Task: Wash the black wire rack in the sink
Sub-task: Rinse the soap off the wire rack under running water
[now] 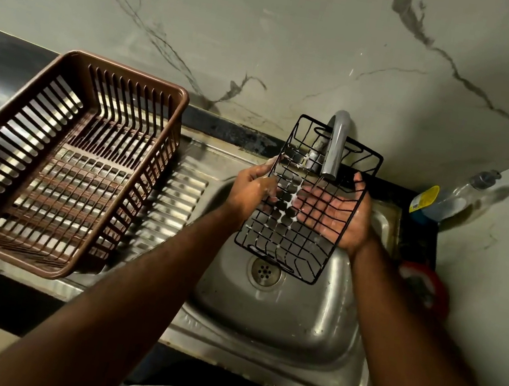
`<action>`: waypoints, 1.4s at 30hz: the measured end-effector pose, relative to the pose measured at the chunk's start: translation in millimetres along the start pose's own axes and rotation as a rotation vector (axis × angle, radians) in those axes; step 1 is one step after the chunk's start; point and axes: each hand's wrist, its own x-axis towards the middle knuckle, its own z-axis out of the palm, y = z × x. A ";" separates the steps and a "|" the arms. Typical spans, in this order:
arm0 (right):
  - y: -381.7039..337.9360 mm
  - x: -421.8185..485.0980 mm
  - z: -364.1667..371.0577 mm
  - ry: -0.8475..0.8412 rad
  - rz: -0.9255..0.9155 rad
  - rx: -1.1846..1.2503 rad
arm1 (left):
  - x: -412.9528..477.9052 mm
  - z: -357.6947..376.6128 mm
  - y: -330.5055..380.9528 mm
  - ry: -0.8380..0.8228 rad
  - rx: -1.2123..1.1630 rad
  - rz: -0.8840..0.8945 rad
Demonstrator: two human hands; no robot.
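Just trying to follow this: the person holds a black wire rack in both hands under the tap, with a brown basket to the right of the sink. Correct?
Nearly. The head view shows the brown basket to the left of the sink, not the right. The black wire rack is indeed held by the left hand and right hand, under the tap.

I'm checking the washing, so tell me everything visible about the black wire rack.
The rack is a shallow rectangular basket of black wire, grid floor and low sides, flecked with suds. It is tilted above the sink, far end under the tap. The left hand grips its left edge; the right hand lies open beneath.
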 end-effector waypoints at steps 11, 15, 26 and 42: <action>-8.5 0.3 7.1 0.034 -0.039 -0.046 | -1.4 -5.0 -3.6 -0.009 -0.031 -0.017; -6.8 6.3 8.2 0.104 -0.193 0.070 | -3.1 -5.0 -8.5 -0.001 -0.004 -0.029; 2.5 -3.8 4.6 0.168 -0.092 -0.097 | -8.8 7.4 -15.9 0.073 -0.053 -0.061; 8.4 2.9 9.2 0.169 -0.130 -0.219 | -4.3 -0.4 -2.9 -0.031 -0.009 0.058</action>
